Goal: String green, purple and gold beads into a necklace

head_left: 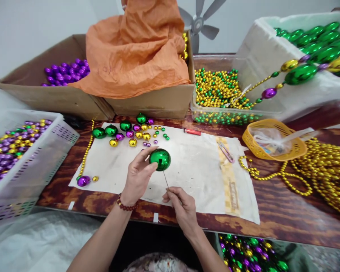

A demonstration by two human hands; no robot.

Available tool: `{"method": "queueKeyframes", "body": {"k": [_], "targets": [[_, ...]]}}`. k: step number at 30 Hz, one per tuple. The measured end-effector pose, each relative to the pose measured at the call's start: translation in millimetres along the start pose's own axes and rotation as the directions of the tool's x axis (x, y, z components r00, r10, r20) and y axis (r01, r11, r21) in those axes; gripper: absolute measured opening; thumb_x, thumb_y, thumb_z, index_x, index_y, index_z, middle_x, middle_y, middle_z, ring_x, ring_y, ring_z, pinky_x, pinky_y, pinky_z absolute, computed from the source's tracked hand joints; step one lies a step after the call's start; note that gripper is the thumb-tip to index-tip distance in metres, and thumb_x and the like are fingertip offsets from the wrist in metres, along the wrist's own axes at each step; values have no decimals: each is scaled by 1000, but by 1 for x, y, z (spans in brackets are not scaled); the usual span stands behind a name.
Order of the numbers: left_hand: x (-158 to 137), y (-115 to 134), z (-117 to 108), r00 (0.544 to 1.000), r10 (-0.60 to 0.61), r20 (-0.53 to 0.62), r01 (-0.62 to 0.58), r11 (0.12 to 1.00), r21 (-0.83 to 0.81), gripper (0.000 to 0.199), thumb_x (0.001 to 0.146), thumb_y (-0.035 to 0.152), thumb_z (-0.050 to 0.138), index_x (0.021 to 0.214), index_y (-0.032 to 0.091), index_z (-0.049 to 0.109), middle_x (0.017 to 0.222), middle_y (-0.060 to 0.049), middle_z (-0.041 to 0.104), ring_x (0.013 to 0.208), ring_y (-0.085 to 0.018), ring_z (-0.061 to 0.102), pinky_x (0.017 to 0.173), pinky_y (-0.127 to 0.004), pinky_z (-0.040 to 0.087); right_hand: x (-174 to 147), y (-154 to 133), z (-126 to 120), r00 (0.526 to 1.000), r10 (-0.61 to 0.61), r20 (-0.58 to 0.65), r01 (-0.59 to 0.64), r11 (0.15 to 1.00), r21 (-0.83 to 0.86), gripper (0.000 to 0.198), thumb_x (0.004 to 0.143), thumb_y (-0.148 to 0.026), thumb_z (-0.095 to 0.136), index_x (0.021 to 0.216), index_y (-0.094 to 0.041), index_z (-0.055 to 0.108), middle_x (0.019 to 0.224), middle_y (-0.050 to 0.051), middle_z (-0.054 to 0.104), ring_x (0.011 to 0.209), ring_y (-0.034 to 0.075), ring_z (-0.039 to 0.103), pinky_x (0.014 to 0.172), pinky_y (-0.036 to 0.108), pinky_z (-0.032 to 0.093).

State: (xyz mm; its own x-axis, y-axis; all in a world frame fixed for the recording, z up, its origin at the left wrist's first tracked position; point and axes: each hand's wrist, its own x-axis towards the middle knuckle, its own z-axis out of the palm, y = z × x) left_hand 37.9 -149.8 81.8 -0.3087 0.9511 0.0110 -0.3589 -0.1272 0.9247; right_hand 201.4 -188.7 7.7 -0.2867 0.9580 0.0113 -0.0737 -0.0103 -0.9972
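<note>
My left hand [138, 173] pinches a large shiny green bead [161, 159] above the white cloth [192, 166]. Between the fingertips of my right hand [181, 206] is a thin needle [166, 180], its upper end meeting the underside of the bead. Whether the tip has gone into the bead I cannot tell. Beyond my left hand lie loose green, purple and gold beads, among them a green one [111, 130] and a gold one [132, 142]. Left of my hands, a gold bead string [86, 155] runs down to a large purple bead [84, 181].
Cardboard boxes [150, 104] with an orange cloth [138, 56] stand behind. A red lighter [192, 132] and small snips [226, 152] lie on the cloth. At right are a yellow basket [274, 151] and gold bead strands [325, 170]; at left, a white crate [42, 162] of beads.
</note>
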Motion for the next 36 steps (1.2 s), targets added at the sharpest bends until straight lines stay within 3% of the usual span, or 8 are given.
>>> {"method": "queueKeyframes", "body": {"k": [7,18,23,26,28,31,33,36], "targets": [[-12,0,-3,998,53,-18,-51,997,61,39,79,33,80,117,29,74,118,-6,71,103,-20,67,86,-29,56,2,-1,5,999,-38,2,38,999,-20,16,99,-26,55,95,-20,69,76,3,75,65,16,72,63,25,58],[-27,-14,-8,999,-38,35,34,992,119,40,86,28,73,125,27,67,124,-8,69,105,-21,67,89,-30,56,10,-5,12,998,-43,-49,45,998,33,17,101,-29,55,98,-20,69,74,2,73,65,15,69,59,24,54],[-28,-27,-1,996,-85,-13,86,979,184,46,88,32,71,133,26,61,128,-9,66,107,-22,67,90,-31,56,16,-8,3,997,62,36,-64,996,68,22,98,-35,58,106,-19,70,85,6,75,71,18,72,57,25,51],[-27,-32,3,995,-100,-12,100,971,218,48,88,33,71,134,27,58,131,-9,64,110,-22,66,92,-32,55,17,-5,-5,986,165,-21,-161,979,124,21,93,-38,64,99,-19,70,85,7,77,69,19,73,54,25,49],[-25,-34,1,990,-124,69,99,951,294,51,86,33,73,134,27,59,130,-9,64,114,-23,65,97,-34,53,19,-2,-9,975,214,-67,-201,967,159,22,90,-40,67,90,-18,68,80,7,76,64,19,72,52,24,48],[-12,-36,-12,982,-97,163,11,887,462,42,87,32,71,128,25,66,126,-10,66,116,-24,63,102,-37,49,22,1,-16,965,243,-103,-225,961,161,26,87,-44,70,84,-18,67,76,7,75,63,19,70,50,24,46],[5,-36,-29,993,-2,116,-68,803,592,31,90,32,67,119,23,70,120,-10,68,110,-24,64,99,-39,49,23,2,-19,959,258,-115,-239,958,156,29,85,-46,71,82,-18,67,76,7,75,63,19,68,48,23,43],[35,-40,-61,980,189,56,-151,539,829,23,89,28,62,109,22,72,109,-10,68,104,-28,62,101,-46,45,23,3,-22,951,292,-106,-274,949,158,30,83,-47,72,80,-17,68,73,6,73,56,15,60,44,21,39]]}}
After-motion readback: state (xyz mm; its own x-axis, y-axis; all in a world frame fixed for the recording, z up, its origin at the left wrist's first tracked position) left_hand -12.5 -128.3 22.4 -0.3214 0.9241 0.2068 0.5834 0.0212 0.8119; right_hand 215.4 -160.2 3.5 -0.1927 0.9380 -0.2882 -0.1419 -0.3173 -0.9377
